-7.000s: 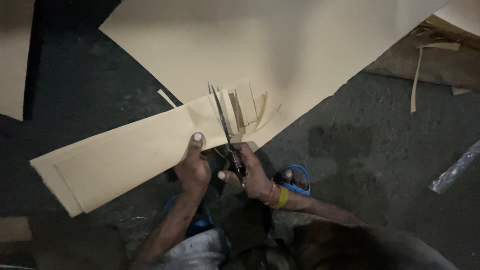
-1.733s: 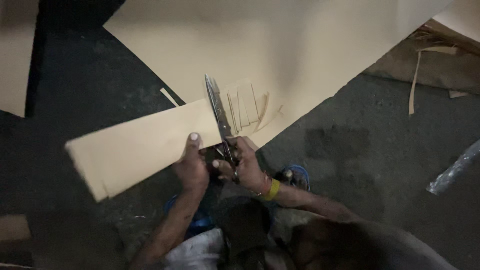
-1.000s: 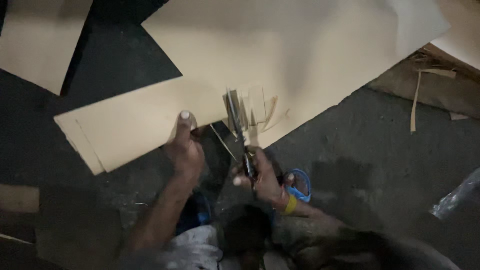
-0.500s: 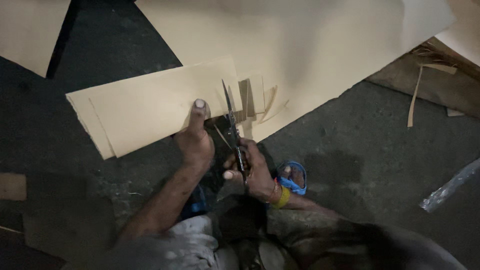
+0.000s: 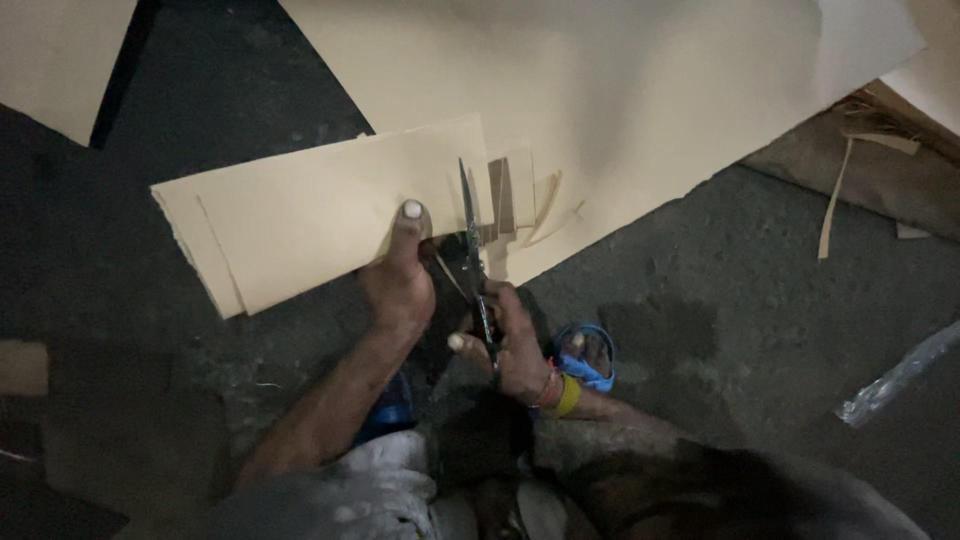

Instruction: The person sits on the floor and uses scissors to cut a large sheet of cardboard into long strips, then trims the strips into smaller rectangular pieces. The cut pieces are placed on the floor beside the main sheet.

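Note:
My left hand [image 5: 398, 283] pinches the near edge of a long tan cardboard strip [image 5: 300, 215], thumb on top. A pair of scissors [image 5: 473, 255] is gripped by my right hand [image 5: 510, 340], the blades pointing away from me along the strip's right end. Just right of the blades lie narrow cut slivers [image 5: 520, 195] of the same board, some curling. A yellow and red band sits on my right wrist.
A large tan sheet [image 5: 620, 90] covers the dark floor ahead. Another sheet [image 5: 50, 60] lies at the far left. My blue sandal [image 5: 588, 355] shows by the right wrist. Loose strips [image 5: 835, 200] and a clear plastic wrap [image 5: 900, 375] lie to the right.
The camera view has drifted. The scissors have gone from open to nearly closed at the strip's right end, and my left hand has kept its hold on the strip.

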